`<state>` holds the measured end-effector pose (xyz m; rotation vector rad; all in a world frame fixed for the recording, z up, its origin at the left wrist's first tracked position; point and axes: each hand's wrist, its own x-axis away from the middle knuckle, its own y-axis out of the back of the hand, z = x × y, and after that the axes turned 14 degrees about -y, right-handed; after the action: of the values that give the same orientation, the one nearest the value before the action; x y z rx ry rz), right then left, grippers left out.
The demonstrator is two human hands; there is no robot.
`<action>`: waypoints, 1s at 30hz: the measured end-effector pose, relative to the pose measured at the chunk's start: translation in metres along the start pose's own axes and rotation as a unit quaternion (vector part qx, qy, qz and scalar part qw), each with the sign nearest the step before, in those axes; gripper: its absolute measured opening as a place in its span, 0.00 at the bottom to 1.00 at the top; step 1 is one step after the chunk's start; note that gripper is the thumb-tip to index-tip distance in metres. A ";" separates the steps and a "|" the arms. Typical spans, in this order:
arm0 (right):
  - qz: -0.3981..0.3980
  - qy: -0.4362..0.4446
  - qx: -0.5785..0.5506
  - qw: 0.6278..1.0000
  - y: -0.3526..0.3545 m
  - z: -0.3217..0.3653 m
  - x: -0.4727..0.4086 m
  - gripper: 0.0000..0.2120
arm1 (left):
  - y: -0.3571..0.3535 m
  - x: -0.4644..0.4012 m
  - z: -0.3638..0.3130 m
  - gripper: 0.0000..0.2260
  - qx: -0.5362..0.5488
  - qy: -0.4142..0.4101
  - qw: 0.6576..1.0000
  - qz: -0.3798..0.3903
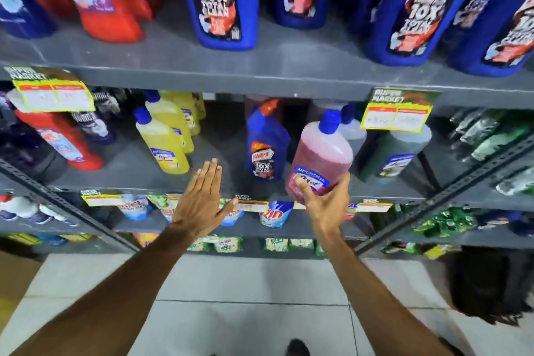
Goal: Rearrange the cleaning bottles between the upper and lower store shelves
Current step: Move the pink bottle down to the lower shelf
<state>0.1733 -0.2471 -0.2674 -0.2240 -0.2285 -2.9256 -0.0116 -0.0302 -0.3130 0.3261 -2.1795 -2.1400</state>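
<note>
My right hand [323, 202] grips the base of a pink bottle [323, 153] with a blue cap, held tilted in front of the lower shelf [124, 165]. A small blue Harpic bottle [265, 150] stands on that shelf just left of it. My left hand [202, 196] is flat and open with fingers together, holding nothing, in front of the shelf edge between the yellow bottles [166, 141] and the small Harpic bottle. Large blue Harpic bottles [222, 0] stand on the upper shelf [173, 55], with red bottles [107, 0] to their left.
A red bottle [63, 141] and dark bottles stand at the lower shelf's left; a green bottle [396, 153] and a grey one stand behind the pink bottle. Yellow price tags [396, 115] hang from the shelf edges. Detergent pouches [271, 214] fill shelves below. Tiled floor lies underfoot.
</note>
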 end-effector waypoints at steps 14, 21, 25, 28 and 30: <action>-0.034 0.027 -0.076 0.996 -0.053 -0.047 -0.040 0.32 | -0.066 -0.031 0.021 0.45 0.022 0.012 0.999 0.042; -0.039 0.004 -0.084 0.996 -0.065 -0.046 -0.048 0.38 | -0.080 -0.035 0.031 0.46 0.031 0.014 0.998 0.050; -0.045 0.005 -0.072 0.996 -0.074 -0.052 -0.051 0.40 | -0.082 -0.035 0.030 0.44 0.030 0.016 0.999 0.042; -0.059 0.010 -0.043 0.997 -0.083 -0.056 -0.052 0.42 | -0.083 -0.034 0.029 0.43 0.027 0.020 0.999 0.038; -0.064 0.017 -0.034 0.997 -0.085 -0.056 -0.050 0.43 | -0.083 -0.034 0.030 0.43 0.027 0.022 0.999 0.039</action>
<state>0.1966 -0.1646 -0.3423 -0.1749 -0.1440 -3.0641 0.0239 0.0048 -0.3932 0.2837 -2.1895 -2.0179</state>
